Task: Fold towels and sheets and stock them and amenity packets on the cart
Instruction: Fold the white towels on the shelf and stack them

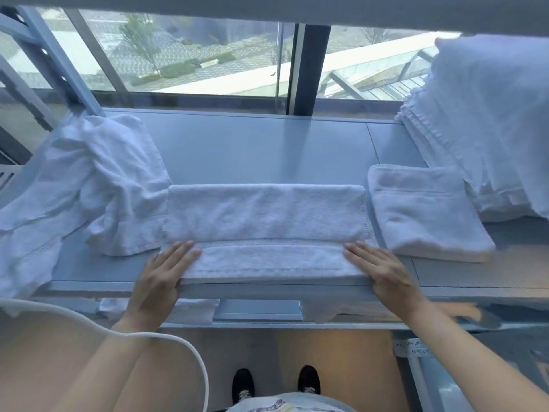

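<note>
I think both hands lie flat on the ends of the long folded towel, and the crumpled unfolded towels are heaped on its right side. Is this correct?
Not quite. The head view shows the crumpled unfolded towels heaped on the left side of the long folded towel; on its right lies a neatly folded towel. The rest holds: the left hand and right hand lie flat on its ends.

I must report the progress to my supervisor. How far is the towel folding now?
Done: one folded towel lies at the right, next to a tall stack of linen. In hand: the left hand and right hand lie flat on the ends of a half-folded towel on the shelf. Left: a crumpled pile of towels at the left is unfolded. No amenity packets are visible.
</note>
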